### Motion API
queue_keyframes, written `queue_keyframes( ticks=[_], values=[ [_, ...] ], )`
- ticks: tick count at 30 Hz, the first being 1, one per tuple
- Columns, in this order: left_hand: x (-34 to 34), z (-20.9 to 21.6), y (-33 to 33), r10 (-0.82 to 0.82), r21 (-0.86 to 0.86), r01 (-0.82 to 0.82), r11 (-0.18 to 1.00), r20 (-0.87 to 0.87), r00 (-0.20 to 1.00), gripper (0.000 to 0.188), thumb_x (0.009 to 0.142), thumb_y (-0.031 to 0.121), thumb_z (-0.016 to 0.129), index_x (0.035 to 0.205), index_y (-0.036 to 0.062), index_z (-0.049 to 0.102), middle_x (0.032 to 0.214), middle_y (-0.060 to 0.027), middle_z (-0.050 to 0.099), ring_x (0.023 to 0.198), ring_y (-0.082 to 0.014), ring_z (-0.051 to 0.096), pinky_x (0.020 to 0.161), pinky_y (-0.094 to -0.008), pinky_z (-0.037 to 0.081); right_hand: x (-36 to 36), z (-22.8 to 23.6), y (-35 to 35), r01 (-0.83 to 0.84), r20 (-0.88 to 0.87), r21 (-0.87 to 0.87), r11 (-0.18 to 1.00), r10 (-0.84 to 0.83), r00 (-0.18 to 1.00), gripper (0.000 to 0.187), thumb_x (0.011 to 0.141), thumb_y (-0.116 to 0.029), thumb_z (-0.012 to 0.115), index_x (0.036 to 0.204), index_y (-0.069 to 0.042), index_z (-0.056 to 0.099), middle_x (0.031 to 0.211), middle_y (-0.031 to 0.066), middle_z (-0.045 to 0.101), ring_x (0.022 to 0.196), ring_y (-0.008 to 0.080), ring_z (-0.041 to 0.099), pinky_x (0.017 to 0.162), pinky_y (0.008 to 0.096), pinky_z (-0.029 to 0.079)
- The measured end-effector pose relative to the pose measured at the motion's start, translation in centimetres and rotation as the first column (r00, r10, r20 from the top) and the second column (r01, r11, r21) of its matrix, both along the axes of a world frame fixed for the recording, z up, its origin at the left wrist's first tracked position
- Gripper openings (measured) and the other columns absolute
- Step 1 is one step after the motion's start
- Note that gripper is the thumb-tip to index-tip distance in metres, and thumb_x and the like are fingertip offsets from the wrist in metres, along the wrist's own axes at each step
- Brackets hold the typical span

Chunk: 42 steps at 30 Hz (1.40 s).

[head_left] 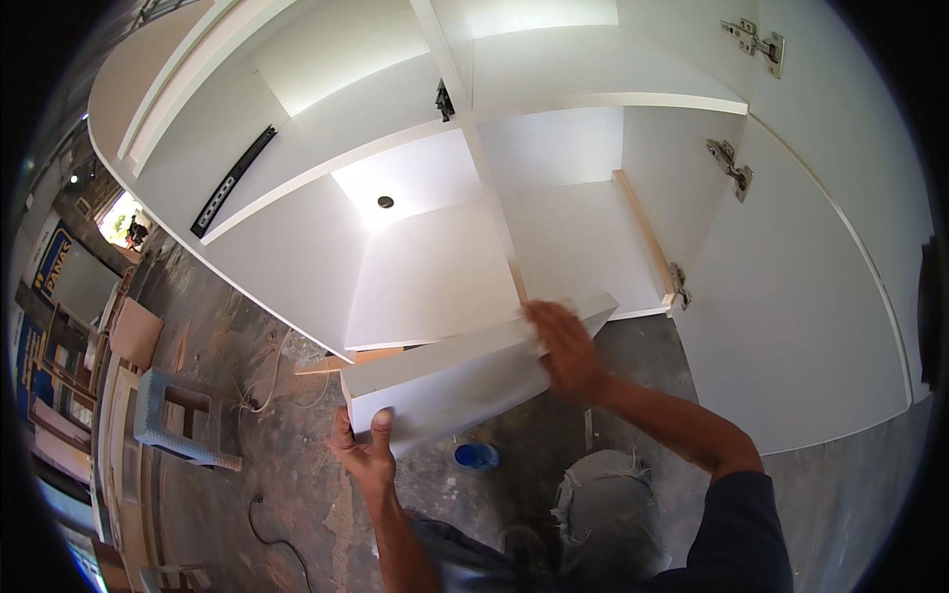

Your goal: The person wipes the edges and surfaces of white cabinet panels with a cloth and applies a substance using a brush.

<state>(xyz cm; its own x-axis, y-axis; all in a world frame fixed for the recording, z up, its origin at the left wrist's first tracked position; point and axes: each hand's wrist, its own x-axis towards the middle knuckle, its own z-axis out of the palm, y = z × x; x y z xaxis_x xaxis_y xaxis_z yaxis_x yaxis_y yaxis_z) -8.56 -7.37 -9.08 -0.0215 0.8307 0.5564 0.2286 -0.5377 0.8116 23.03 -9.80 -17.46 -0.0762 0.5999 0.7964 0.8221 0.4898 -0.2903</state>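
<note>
The left hand [364, 453] grips the lower left corner of a white board [465, 371], with the thumb lying up across the front face and the other fingers wrapped behind the edge, out of sight. The right hand [561, 348] lies over the upper right part of the same board, fingers stretched flat and close together along its top edge, pressing on it rather than curling round; the motion blur there hides how the fingertips sit. The board runs slanted between the two hands, its left end low by the left thumb and its right end higher, past the right fingertips, just in front of the open bottom of a white cabinet [425, 267].

Beyond the right fingers the cabinet's lower compartments stand open, split by an upright divider [499, 227], and a round dark hole [385, 202] shows in the back panel above the left one. A black drawer rail [234, 180] is fixed to the inner wall well up and left of the left hand. To the right of the right hand an open door [820, 296] carries metal hinges [730, 164].

Below the board, between the two wrists, a blue bottle cap [476, 455] sits on the dusty floor [297, 474]. Left of the left hand stands a light blue stool [173, 420], with a black cable [272, 534] trailing nearby
</note>
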Motion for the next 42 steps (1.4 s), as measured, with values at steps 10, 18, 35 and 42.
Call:
queue_keyframes(
  ticks=[10, 18, 35, 42],
  values=[
    [-0.7, -0.9, 0.4, 0.012, -0.007, -0.012, 1.0, 0.021, 1.0, 0.03, 0.088, 0.026, 0.084, 0.093, 0.0007, 0.068, 0.082, -0.0013, 0.067, 0.078, -0.0095, 0.059, 0.075, -0.0273, 0.047, -10.4, 7.0, 3.4, -0.145, 0.177, 0.3, 0.943, 0.095, 0.98, 0.043, 0.1, -0.015, 0.055, 0.137, 0.006, 0.058, 0.14, 0.023, 0.061, 0.129, 0.0359, 0.06, 0.11, 0.0484, 0.049],
    [0.2, -0.4, 0.7, 0.001, 0.009, -0.001, 1.0, -0.019, 1.0, 0.033, 0.089, 0.029, 0.083, 0.091, 0.0003, 0.066, 0.079, -0.0017, 0.067, 0.076, -0.0095, 0.059, 0.072, -0.0268, 0.047, -4.1, 3.6, 1.2, -0.04, 0.087, 0.164, 0.986, 0.026, 0.996, 0.036, 0.1, -0.012, 0.055, 0.131, 0.005, 0.064, 0.141, 0.021, 0.061, 0.13, 0.0368, 0.059, 0.11, 0.0493, 0.049],
    [-0.4, -1.1, 0.8, -0.008, 0.033, 0.011, 0.999, -0.074, 0.997, 0.035, 0.09, 0.031, 0.082, 0.099, -0.0002, 0.068, 0.084, -0.0023, 0.068, 0.078, -0.0101, 0.06, 0.073, -0.0281, 0.049, -8.8, 6.0, 1.7, -0.124, 0.09, 0.273, 0.954, 0.103, 0.991, 0.038, 0.097, -0.009, 0.061, 0.133, 0.002, 0.064, 0.143, 0.0188, 0.06, 0.133, 0.034, 0.057, 0.111, 0.0469, 0.048],
    [-1.0, -1.7, -0.1, 0.005, 0.045, -0.004, 0.999, -0.025, 1.0, 0.032, 0.087, 0.027, 0.083, 0.093, -0.0001, 0.066, 0.077, 0.0003, 0.065, 0.073, -0.007, 0.057, 0.066, -0.0246, 0.044, -10.4, 7.2, 1.4, -0.185, 0.16, 0.258, 0.948, 0.147, 0.976, 0.038, 0.099, -0.015, 0.063, 0.134, 0.0, 0.064, 0.143, 0.0181, 0.06, 0.136, 0.0313, 0.056, 0.116, 0.0461, 0.045]
  ],
)
